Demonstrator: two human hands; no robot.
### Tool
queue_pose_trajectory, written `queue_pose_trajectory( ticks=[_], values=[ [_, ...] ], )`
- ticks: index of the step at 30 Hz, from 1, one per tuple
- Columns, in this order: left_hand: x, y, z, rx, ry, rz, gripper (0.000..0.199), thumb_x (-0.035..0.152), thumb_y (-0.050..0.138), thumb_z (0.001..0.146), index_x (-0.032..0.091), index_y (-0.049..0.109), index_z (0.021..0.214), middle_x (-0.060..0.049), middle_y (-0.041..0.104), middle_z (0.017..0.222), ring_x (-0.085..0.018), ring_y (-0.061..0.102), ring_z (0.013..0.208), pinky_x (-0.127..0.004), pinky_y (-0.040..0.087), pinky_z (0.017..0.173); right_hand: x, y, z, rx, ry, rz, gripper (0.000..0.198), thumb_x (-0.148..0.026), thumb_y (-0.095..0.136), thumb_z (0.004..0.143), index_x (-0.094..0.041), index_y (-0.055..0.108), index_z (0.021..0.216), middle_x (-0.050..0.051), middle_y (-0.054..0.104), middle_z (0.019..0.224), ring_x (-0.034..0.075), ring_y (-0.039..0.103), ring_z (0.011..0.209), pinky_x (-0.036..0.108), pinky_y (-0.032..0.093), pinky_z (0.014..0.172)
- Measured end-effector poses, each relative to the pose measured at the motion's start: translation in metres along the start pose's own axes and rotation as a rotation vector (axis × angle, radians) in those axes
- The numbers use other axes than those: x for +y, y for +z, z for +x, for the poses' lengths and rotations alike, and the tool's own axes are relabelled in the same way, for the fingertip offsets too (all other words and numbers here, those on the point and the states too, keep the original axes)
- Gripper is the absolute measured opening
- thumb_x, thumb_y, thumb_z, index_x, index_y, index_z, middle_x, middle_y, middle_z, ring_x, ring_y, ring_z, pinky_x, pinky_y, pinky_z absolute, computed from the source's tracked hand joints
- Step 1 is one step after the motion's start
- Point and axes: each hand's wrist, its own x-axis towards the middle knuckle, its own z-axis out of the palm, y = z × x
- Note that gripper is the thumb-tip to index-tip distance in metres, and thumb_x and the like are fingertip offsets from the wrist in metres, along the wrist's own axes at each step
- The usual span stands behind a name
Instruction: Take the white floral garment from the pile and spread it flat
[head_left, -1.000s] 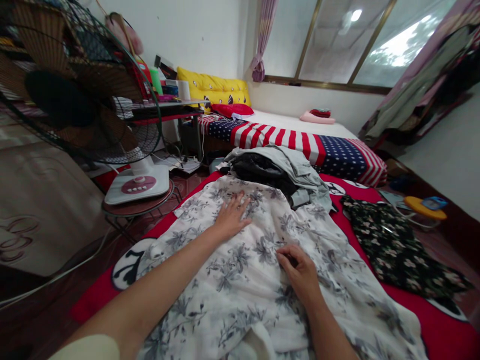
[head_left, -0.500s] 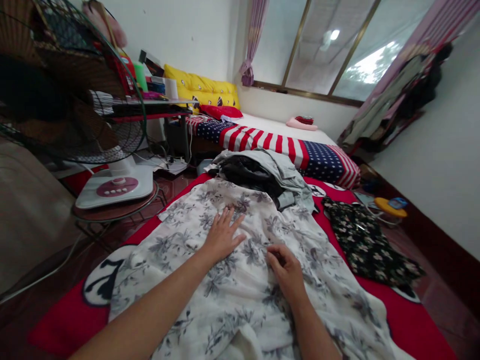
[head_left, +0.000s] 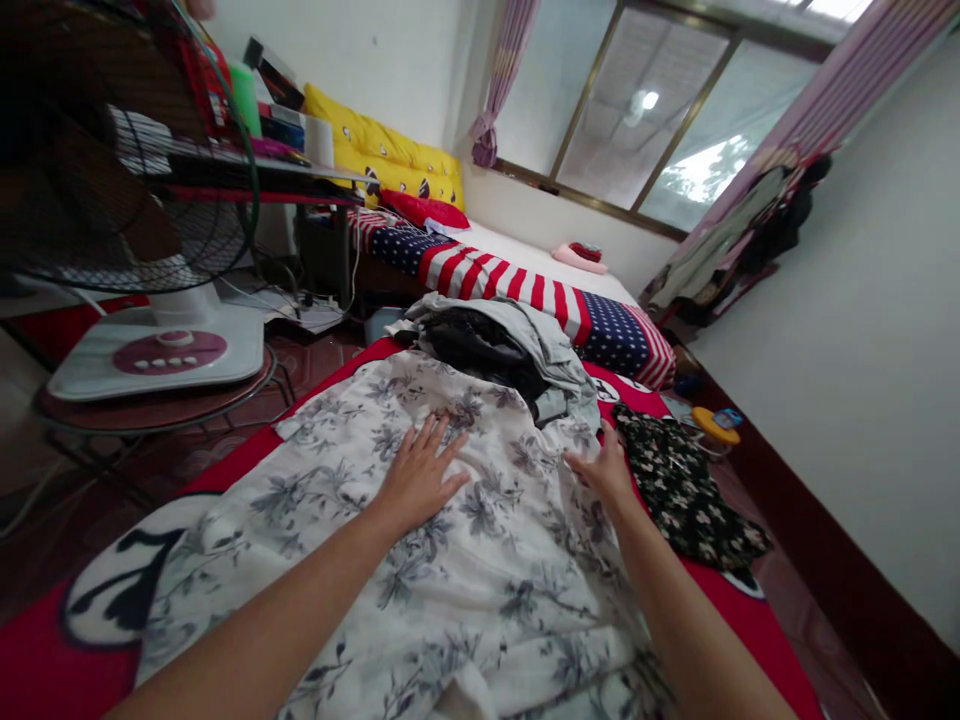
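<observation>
In the head view, can see a white floral cloth lying spread over red bedding, with the far edge up against a heap of grey and black clothing. Is printed with grey blossoms and leafy sprigs; looks thin and softly creased, smoother in the middle, rumpled into long folds toward the lower right. Find the left hand laid palm-down on the cloth, fingers a little apart. Find the right hand at the right edge of the cloth, near the heap, thumb and fingers apart; cannot tell about contact with the fabric.

Compared with half a second ago, see the right hand shifted outward from the middle of the cloth, fingers opened from a loose curl. Find the left hand in much the same place.

Count two hands, one white floral cloth, one heap, one dark floral garment to the right, one fan on one brown stool, one yellow-topped stool, and one yellow cushion and one red pillow on one farther bed.
</observation>
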Motion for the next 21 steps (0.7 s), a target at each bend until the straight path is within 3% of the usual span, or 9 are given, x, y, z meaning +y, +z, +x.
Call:
queue_pose_trajectory(
  ticks=[4, 7, 10, 12, 15, 17, 19, 21],
  values=[
    [0.0, 0.0, -0.001, 0.023, -0.002, -0.018, 0.06, 0.048, 0.053, 0.09, 0.028, 0.04, 0.145, -0.012, 0.026, 0.158, -0.031, 0.017, 0.146, -0.053, 0.018, 0.116, 0.011, 0.005, 0.005, -0.131, -0.049, -0.302, 0.049, -0.053, 0.067, 0.069, -0.018, 0.069, 0.103, 0.006, 0.068, 0.075, 0.023, 0.062, 0.071, 0.028, 0.042, 0.059],
    [0.002, -0.001, -0.001, 0.038, -0.004, -0.022, 0.062, 0.047, 0.055, 0.089, 0.028, 0.038, 0.146, -0.012, 0.021, 0.159, -0.032, 0.012, 0.147, -0.053, 0.017, 0.116, 0.019, -0.003, 0.006, -0.045, -0.03, -0.363, 0.042, -0.056, 0.057, 0.077, -0.019, 0.072, 0.088, 0.005, 0.065, 0.067, 0.023, 0.061, 0.068, 0.028, 0.039, 0.059],
    [0.003, -0.001, -0.001, 0.036, 0.0, -0.03, 0.063, 0.045, 0.056, 0.088, 0.029, 0.037, 0.146, -0.011, 0.018, 0.16, -0.033, 0.009, 0.148, -0.054, 0.017, 0.116, 0.029, -0.012, 0.012, 0.077, 0.052, -0.418, 0.041, -0.052, 0.054, 0.08, -0.018, 0.073, 0.093, 0.007, 0.067, 0.072, 0.024, 0.063, 0.074, 0.03, 0.043, 0.066],
    [0.003, -0.002, -0.001, 0.025, 0.003, -0.032, 0.063, 0.044, 0.056, 0.088, 0.03, 0.036, 0.146, -0.011, 0.018, 0.16, -0.033, 0.009, 0.148, -0.055, 0.016, 0.116, 0.033, -0.014, 0.014, 0.07, 0.078, -0.44, 0.036, -0.046, 0.057, 0.079, -0.018, 0.073, 0.094, 0.008, 0.068, 0.08, 0.025, 0.064, 0.077, 0.032, 0.045, 0.068],
    [0.003, -0.002, -0.001, 0.007, 0.0, -0.038, 0.063, 0.045, 0.056, 0.088, 0.029, 0.036, 0.146, -0.012, 0.019, 0.16, -0.033, 0.009, 0.147, -0.055, 0.015, 0.116, 0.024, -0.01, 0.009, 0.069, 0.068, -0.476, 0.035, -0.036, 0.058, 0.077, -0.018, 0.07, 0.105, 0.014, 0.063, 0.111, 0.028, 0.064, 0.09, 0.035, 0.047, 0.071],
    [0.003, -0.003, -0.001, -0.003, -0.004, -0.046, 0.063, 0.047, 0.055, 0.088, 0.029, 0.036, 0.146, -0.012, 0.019, 0.16, -0.033, 0.009, 0.147, -0.055, 0.015, 0.116, 0.01, -0.004, -0.001, 0.157, -0.038, -0.493, 0.042, -0.033, 0.055, 0.08, -0.017, 0.063, 0.119, 0.017, 0.051, 0.132, 0.032, 0.058, 0.11, 0.039, 0.048, 0.081],
    [0.003, -0.003, -0.001, -0.008, -0.009, -0.055, 0.063, 0.05, 0.054, 0.089, 0.03, 0.036, 0.146, -0.011, 0.019, 0.16, -0.032, 0.009, 0.148, -0.055, 0.015, 0.116, -0.006, 0.003, -0.019, 0.208, -0.235, -0.443, 0.044, -0.035, 0.052, 0.085, -0.016, 0.058, 0.124, 0.017, 0.046, 0.138, 0.033, 0.048, 0.123, 0.044, 0.045, 0.094],
    [0.003, -0.003, -0.001, -0.009, -0.012, -0.061, 0.064, 0.052, 0.052, 0.089, 0.03, 0.036, 0.146, -0.011, 0.018, 0.16, -0.032, 0.008, 0.148, -0.055, 0.015, 0.116, -0.018, 0.014, -0.042, 0.112, -0.42, -0.326, 0.045, -0.04, 0.049, 0.089, -0.017, 0.054, 0.127, 0.016, 0.049, 0.137, 0.031, 0.047, 0.126, 0.044, 0.041, 0.103]
  ],
)
